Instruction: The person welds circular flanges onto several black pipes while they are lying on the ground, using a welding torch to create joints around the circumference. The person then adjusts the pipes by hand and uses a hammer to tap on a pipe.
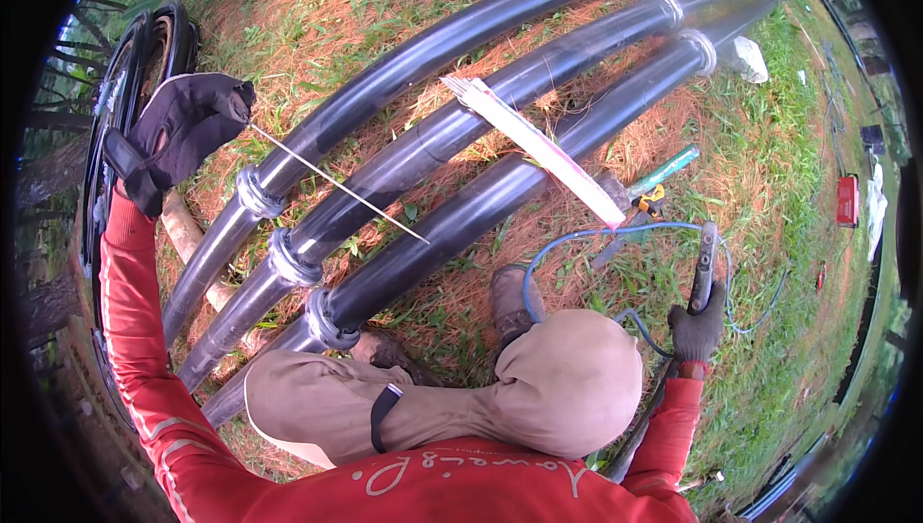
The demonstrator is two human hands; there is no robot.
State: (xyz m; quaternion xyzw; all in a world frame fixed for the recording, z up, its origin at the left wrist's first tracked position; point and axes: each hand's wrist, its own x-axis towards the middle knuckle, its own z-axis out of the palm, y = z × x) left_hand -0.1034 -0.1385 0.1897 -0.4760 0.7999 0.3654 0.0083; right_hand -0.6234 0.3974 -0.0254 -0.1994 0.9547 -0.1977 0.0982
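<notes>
Rod (336, 180) extends rightward from pinched fingertips of the left hand (187, 124) over the pipes (481, 201); slack grip could drop it. Right hand (697, 329) fingers wrap the tool (705, 268); lifting could snag the cable (639, 227) beside them.

Can see a red box (847, 201) by the grass's (781, 172) right edge, crumpled white bundle (750, 61) near the far right corner, black coils (178, 40) along the left.

The left hand (187, 129) is wearing black around a whitish rod (338, 182), the right hand (697, 329) dark grey around a greyish tool (705, 268) near blue cable (615, 229); between them, black pipes (404, 162) are showing silvery rings (291, 259).
</notes>
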